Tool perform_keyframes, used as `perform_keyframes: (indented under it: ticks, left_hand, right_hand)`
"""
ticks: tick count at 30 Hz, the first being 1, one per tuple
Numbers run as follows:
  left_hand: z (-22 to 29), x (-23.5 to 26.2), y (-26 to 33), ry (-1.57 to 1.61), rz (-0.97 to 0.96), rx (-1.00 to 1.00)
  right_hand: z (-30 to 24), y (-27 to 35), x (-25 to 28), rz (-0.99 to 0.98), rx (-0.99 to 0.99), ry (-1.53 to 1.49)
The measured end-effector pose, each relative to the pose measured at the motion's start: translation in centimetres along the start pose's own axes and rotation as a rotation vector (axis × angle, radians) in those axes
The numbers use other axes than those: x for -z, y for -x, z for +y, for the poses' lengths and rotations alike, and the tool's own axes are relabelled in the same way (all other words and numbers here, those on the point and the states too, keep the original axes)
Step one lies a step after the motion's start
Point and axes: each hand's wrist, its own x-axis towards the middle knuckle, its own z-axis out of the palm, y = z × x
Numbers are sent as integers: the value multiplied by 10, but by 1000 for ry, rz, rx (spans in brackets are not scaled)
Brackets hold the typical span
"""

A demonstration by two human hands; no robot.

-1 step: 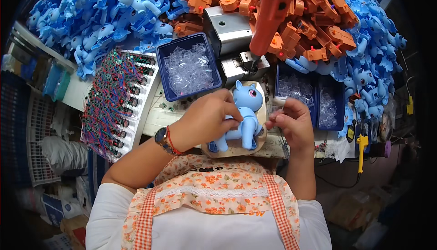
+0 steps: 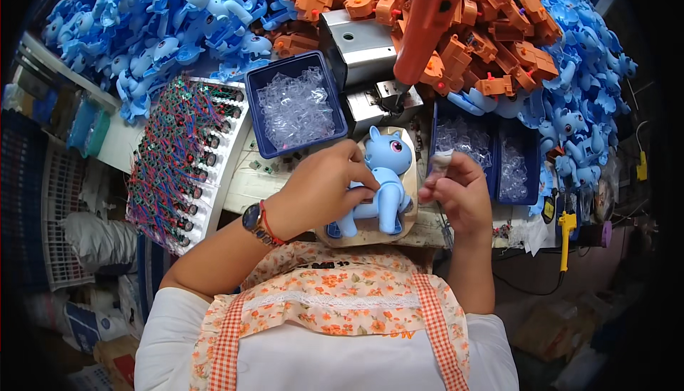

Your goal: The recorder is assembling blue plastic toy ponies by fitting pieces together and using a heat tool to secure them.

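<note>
A light blue toy pony (image 2: 390,190) lies on a pale rounded board (image 2: 410,223) in front of me. My left hand (image 2: 335,181) reaches in from the left, its thumb and index finger closed at the pony's back; the edge between them is partly hidden. To the pony's right, my right hand (image 2: 459,188) is raised a little away from it. Its fingertips are drawn together, with a white covering (image 2: 443,156) on one finger. Whatever small thing they may hold is too small to make out.
A blue bin (image 2: 296,106) of clear plastic pieces stands behind my left hand, another bin (image 2: 491,191) behind my right. An orange power screwdriver (image 2: 426,31) hangs above a metal fixture (image 2: 367,106). Wired circuit parts (image 2: 174,163), orange housings (image 2: 499,35) and blue shells (image 2: 142,28) are heaped around.
My right hand's fingers have shifted slightly, curling upward. The hanging screwdriver has swung a little to the right. My left hand and the pony have hardly moved.
</note>
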Motion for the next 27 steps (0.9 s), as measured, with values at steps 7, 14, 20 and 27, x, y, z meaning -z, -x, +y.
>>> perform_keyframes:
  ticks: [7,14,20,27]
  left_hand:
    - [2,-15,21,-60,199,-117]
    - [16,-12,33,-175,256,-154]
    - [13,-18,39,-148,231,-177]
    - [13,-29,42,-317,222,-259]
  right_hand:
    - [1,-5,-7,-60,-91,-198]
    - [1,-3,-62,-89,253,1079]
    - [2,-2,-64,-168,395,1302]
    - [-4,2,-64,-205,367,1402]
